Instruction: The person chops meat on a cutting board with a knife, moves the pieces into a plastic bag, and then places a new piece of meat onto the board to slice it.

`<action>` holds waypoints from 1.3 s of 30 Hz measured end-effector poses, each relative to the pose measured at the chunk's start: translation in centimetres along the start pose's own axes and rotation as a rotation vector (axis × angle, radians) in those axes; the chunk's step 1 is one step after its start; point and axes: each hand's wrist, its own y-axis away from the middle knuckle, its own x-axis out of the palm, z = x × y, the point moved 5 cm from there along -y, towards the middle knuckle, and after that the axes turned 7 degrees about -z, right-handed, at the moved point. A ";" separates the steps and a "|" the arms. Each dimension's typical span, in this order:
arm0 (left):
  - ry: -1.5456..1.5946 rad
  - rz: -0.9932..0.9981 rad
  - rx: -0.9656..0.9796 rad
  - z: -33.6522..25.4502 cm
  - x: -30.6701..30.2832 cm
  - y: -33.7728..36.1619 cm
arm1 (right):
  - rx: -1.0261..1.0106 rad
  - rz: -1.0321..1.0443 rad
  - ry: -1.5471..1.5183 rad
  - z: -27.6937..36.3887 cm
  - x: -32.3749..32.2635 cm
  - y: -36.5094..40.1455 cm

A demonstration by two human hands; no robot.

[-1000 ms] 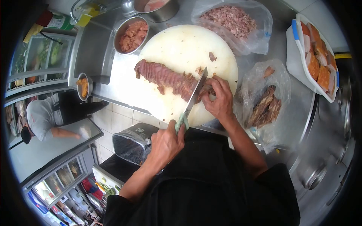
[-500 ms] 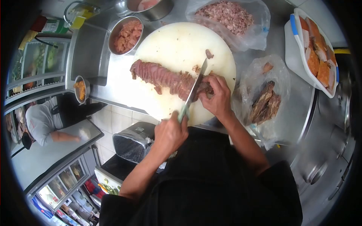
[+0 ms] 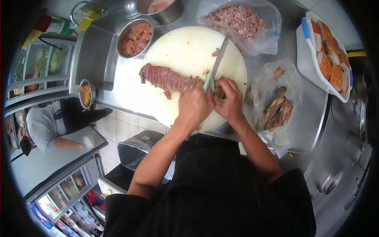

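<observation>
A long piece of cooked meat (image 3: 167,79), cut into many slices that still lean together, lies across the round white cutting board (image 3: 185,43). My left hand (image 3: 194,104) is wrapped round the pale green handle of a knife (image 3: 219,59), whose blade points up and away over the board. Right beside it, my right hand (image 3: 229,98) pinches the dark end piece of the meat (image 3: 220,93); the fingers partly hide it. Both hands nearly touch, and they cover the near end of the slices. Small meat scraps (image 3: 215,52) lie by the blade.
Around the board stand a metal bowl of raw meat chunks (image 3: 136,38), a bag of chopped meat (image 3: 236,21), a bag with dark meat strips (image 3: 277,110) and a white tub of browned slabs (image 3: 329,49). A lined bin (image 3: 138,149) is below; a co-worker (image 3: 47,122) is at left.
My left hand has moved up and right with the knife, from the board's near edge to beside my right hand. The blade now lies clear of the meat, pointing farther away.
</observation>
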 end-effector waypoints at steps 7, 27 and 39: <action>0.126 0.082 -0.136 -0.1 -3.4 -3.2 | 0.031 0.011 -0.016 0.6 -0.5 0.0; -0.140 0.267 -0.164 0.6 -6.2 8.5 | 0.095 -0.034 -0.013 0.4 -0.3 0.0; -0.133 0.259 -0.155 1.4 -4.3 8.3 | 0.124 -0.047 -0.026 -0.1 0.0 -0.2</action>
